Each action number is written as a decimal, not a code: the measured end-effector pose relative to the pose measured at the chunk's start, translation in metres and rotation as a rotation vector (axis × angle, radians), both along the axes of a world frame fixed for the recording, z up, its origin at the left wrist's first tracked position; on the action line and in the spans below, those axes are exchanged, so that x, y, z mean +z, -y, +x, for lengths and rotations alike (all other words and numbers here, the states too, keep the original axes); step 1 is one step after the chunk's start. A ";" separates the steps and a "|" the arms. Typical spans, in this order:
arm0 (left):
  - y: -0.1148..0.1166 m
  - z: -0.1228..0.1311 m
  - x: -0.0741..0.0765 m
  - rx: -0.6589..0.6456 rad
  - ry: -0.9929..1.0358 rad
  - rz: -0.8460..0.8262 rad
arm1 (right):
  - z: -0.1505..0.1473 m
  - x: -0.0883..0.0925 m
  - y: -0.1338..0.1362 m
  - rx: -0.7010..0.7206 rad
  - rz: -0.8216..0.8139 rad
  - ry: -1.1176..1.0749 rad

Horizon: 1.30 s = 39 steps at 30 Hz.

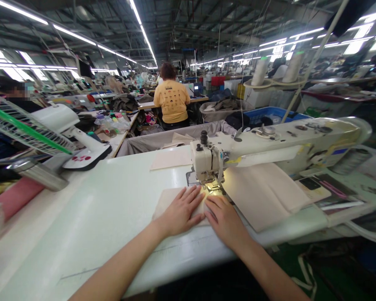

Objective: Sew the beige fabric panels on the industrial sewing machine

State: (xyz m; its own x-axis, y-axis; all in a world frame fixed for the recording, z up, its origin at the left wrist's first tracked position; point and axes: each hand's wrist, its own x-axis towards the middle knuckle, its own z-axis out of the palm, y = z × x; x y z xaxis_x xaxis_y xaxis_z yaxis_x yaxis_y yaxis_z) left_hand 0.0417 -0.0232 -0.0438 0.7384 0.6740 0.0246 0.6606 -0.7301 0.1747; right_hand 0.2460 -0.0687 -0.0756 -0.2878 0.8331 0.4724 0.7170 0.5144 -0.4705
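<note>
Under the head of a white sewing machine [207, 163], a cream fabric piece [165, 200] lies flat on the pale tabletop. My left hand [180, 211] rests on it palm down, fingers stretched out toward the lit presser foot [213, 188]. Just right of it is my right hand [227, 219], its fingers bent and closed together on the fabric edge close in front of the foot. The fingertips of both hands almost meet. A larger cream fabric panel [263, 194] spreads to the right of the needle area, under the machine arm.
Behind the machine head lies another cream piece [171, 159]. A white fan [54, 119] and a steel flask [39, 173] stand at left. A phone [311, 184] sits at right. Beyond the table are a cloth-lined bin [144, 144] and a seated person in yellow [171, 100].
</note>
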 end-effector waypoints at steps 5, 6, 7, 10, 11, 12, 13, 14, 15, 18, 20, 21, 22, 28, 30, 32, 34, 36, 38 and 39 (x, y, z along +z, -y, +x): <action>0.005 -0.001 0.004 -0.004 -0.017 -0.010 | 0.006 -0.002 0.009 0.006 0.002 0.006; 0.010 -0.002 0.006 -0.021 -0.013 -0.013 | 0.009 -0.003 0.015 0.010 0.010 0.008; 0.017 -0.002 0.007 -0.054 -0.005 -0.021 | 0.012 -0.004 0.022 0.016 0.022 0.013; 0.039 -0.004 0.011 -0.187 0.034 -0.056 | 0.022 -0.007 0.040 0.054 0.063 0.051; 0.044 -0.005 0.011 -0.213 0.047 -0.062 | 0.024 -0.008 0.044 0.068 0.073 0.066; 0.047 -0.005 0.011 -0.222 0.055 -0.064 | 0.026 -0.008 0.046 0.079 0.080 0.079; 0.048 -0.006 0.011 -0.221 0.061 -0.065 | 0.027 -0.008 0.046 0.083 0.084 0.088; 0.046 -0.007 0.011 -0.217 0.067 -0.065 | 0.027 -0.007 0.044 0.080 0.088 0.094; 0.043 -0.007 0.010 -0.213 0.075 -0.066 | 0.026 -0.006 0.041 0.074 0.090 0.094; 0.028 -0.009 0.008 -0.193 0.101 -0.065 | 0.021 -0.001 0.026 0.066 0.076 0.082; 0.017 -0.010 0.008 -0.172 0.108 -0.062 | 0.017 0.003 0.015 0.072 0.051 0.070; 0.011 -0.010 0.008 -0.164 0.110 -0.059 | 0.015 0.005 0.010 0.076 0.039 0.063; 0.006 -0.011 0.008 -0.159 0.115 -0.055 | 0.013 0.006 0.005 0.079 0.032 0.054; -0.027 -0.014 0.003 -0.157 0.139 -0.019 | 0.005 0.008 -0.018 0.040 0.025 0.008; -0.038 -0.015 0.003 -0.169 0.155 -0.016 | 0.003 0.007 -0.024 0.018 0.014 0.017; -0.047 -0.015 0.004 -0.185 0.180 -0.018 | 0.001 0.007 -0.025 0.012 0.006 0.019; -0.055 -0.014 0.006 -0.194 0.200 -0.015 | 0.000 0.009 -0.021 0.011 0.021 -0.005; -0.060 -0.014 0.008 -0.192 0.200 -0.008 | 0.001 0.014 -0.013 0.012 0.060 -0.047; -0.061 -0.014 0.010 -0.187 0.186 -0.001 | 0.007 0.021 -0.002 -0.019 0.115 -0.074; -0.061 -0.014 0.010 -0.182 0.179 0.002 | 0.012 0.025 0.003 -0.060 0.139 -0.067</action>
